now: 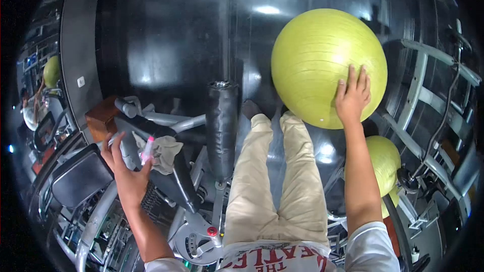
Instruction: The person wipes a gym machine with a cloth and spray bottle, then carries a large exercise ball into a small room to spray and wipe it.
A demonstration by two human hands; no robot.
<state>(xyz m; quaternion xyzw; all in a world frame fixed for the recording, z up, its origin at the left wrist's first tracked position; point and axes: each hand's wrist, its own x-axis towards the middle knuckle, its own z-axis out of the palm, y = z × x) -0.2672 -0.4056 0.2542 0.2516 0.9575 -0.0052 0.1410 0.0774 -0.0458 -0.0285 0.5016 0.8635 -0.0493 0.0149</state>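
Note:
My right hand (353, 96) lies flat with its fingers spread on the lower right side of a large yellow-green exercise ball (322, 60), which rests by my feet on the dark floor. My left hand (126, 163) is raised over a gym machine and grips a small pink and white bottle (147, 150) between thumb and fingers. A crumpled beige cloth (166, 152) lies on the machine just right of that hand. My legs in beige trousers (275, 181) stretch forward between the two hands.
A black padded roller (222, 126) stands upright left of my legs. Grey machine frames and black pads (80, 176) fill the lower left. A second yellow-green ball (383, 158) sits behind my right arm, beside a grey rack (423, 100). A wooden box (102, 116) stands at left.

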